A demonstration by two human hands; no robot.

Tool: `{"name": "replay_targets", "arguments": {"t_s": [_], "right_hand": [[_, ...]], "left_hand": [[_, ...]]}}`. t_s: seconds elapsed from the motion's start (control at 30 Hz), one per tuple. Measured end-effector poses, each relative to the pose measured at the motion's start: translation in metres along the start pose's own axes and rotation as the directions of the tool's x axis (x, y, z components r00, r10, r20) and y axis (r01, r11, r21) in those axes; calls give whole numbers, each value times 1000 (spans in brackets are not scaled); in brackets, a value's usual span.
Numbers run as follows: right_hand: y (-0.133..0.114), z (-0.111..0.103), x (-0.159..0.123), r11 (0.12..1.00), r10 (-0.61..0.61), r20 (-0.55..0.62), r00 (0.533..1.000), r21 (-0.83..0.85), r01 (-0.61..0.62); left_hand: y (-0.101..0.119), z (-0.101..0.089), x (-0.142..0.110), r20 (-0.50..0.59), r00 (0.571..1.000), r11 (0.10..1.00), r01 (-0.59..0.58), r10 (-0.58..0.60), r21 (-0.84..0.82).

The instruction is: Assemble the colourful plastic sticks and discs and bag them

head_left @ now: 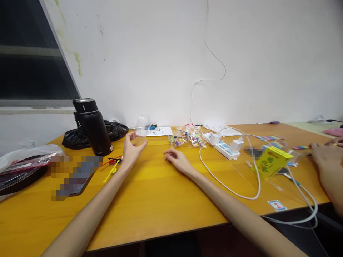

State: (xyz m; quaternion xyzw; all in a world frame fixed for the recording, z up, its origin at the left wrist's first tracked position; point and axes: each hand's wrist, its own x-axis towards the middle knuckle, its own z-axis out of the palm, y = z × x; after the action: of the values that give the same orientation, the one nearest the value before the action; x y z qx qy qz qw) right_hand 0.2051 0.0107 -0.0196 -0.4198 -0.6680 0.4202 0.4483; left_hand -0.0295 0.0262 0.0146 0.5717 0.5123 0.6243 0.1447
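Plastic piece point(143, 125) — transparent, colourless

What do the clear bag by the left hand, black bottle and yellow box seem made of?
Clear bag: probably thin plastic film; the wall shows through. Black bottle: satin coating, perhaps over metal; soft sheen. Yellow box: likely smooth printed card; flat faces.

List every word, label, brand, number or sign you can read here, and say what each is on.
"花": middle green character on the yellow box; the others are too blurred.
Red mark on the blue-framed sticker: unclear.
Dark writing on the white sheet: too small.
Blue labels on the power strip: too small.
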Motion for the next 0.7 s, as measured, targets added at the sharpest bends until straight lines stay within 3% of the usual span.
{"name": "replay_targets", "arguments": {"t_s": [0.1, 0.27, 0.33, 0.5, 0.6, 0.7], "right_hand": [[4, 13, 7, 990, -58, 71, 996, -126, 66], [4, 35, 34, 952, -123, 104, 987, -268, 147], [3, 48, 49, 937, -97, 108, 989, -325, 128], [-9, 93, 84, 850, 78, -10, 997, -522, -72], [-13, 116, 100, 832, 89, 34, 995, -552, -56], [-11, 121, 111, 867, 93, 102, 990, -498, -31]], "left_hand": [[-5, 2, 4, -14, 991, 987, 129, -131, -92], [-5, -3, 10, -106, 986, 984, 115, -130, -136], [-5, -5, 12, -124, 983, 984, 117, -134, -134], [-7, -5, 12, -104, 987, 988, 111, -122, -110], [-10, -3, 9, -79, 991, 990, 101, -109, -95], [-13, -1, 6, -54, 995, 994, 84, -88, -70]]}}
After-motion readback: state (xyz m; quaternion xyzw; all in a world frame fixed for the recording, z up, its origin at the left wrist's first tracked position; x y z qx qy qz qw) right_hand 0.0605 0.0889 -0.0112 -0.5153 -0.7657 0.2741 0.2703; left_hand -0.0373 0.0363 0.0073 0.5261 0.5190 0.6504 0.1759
